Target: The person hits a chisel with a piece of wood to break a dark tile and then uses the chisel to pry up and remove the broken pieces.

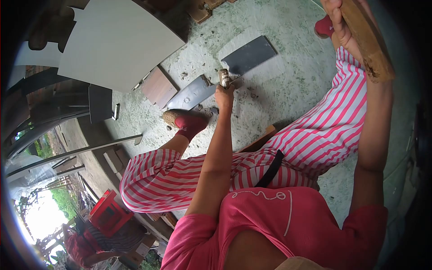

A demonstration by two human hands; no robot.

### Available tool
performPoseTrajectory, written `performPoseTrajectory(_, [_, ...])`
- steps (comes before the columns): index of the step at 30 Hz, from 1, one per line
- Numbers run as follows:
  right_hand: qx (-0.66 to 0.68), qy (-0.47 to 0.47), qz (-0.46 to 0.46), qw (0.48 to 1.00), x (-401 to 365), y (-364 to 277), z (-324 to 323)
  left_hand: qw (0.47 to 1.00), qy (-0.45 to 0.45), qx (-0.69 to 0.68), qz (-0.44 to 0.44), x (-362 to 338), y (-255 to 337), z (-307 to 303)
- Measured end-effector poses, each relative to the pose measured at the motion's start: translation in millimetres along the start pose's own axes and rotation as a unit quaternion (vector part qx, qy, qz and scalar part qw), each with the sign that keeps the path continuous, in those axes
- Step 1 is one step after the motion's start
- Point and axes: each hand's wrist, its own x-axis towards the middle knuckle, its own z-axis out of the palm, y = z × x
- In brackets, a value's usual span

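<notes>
My left hand is closed round a short cylindrical handle with a worn, pale and brown top. What its lower end looks like is hidden by the hand and the low angle. Just beyond lies a dark grey flat panel; a lighter grey piece with a ragged end lies to the left, close to the hand. Raised at the upper right, my right hand grips a thick, slightly curved wooden block. The block is well apart from the handle.
Small dark crumbs dot the pale green floor. A wood-grain board and a large white panel are on the left. My shoe is near the grey piece. Another person is near a red container at lower left.
</notes>
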Motion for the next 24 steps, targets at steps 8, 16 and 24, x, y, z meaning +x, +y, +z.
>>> performPoseTrajectory(8, [-0.035, 0.063, -0.013, 0.997, -6, 1, 8, 0.999, 0.045, 0.010, -0.018, -7, 11, 9])
performPoseTrajectory(16, [-0.018, 0.076, -0.003, 0.997, -1, 3, 4, 0.683, -0.365, -0.633, 0.005, -29, 87, -37])
performPoseTrajectory(24, [-0.026, -0.001, 0.087, 0.996, 7, -19, -21, 0.423, -0.509, -0.746, 0.076, -57, 125, -58])
